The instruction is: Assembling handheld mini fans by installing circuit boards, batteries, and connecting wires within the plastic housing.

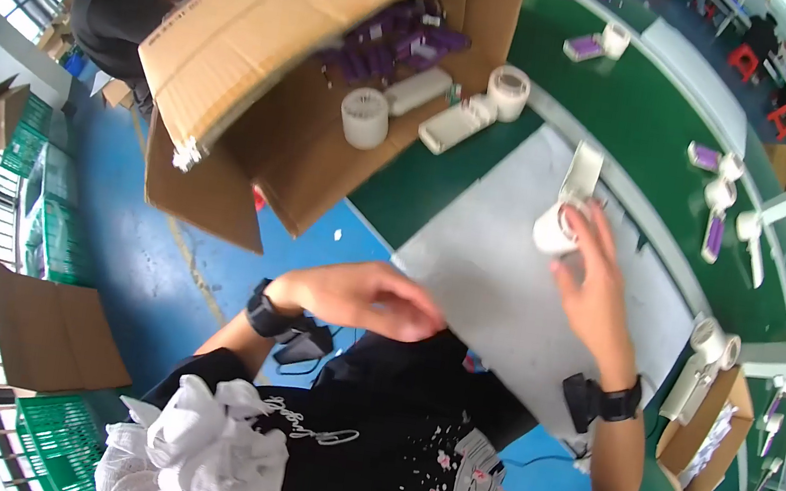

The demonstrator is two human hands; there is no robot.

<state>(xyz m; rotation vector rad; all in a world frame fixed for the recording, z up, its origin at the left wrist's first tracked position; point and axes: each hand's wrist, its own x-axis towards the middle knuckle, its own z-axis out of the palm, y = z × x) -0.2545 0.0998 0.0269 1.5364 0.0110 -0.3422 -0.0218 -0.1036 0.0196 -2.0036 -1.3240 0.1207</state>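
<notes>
On the grey mat (480,268) lies a white plastic device with a round cylindrical head (548,231) and a flat rectangular body. My right hand (598,284) has its thumb and fingers about the right side of that head, gripping it. Over the mat's near left edge hovers my left hand (371,298), holding nothing, its fingers loosely bent and slightly blurred. Beyond the mat, a similar white device (466,120) rests beside the carton. Another round white head (365,118) with its body lies at the carton's opening.
A large cardboard carton (260,116) holding several purple pieces (391,44) stands at the far left. The green conveyor (653,111) carries white and purple parts. At right sits a small box (709,431) beside more white devices. Another person (114,15) works beyond the carton.
</notes>
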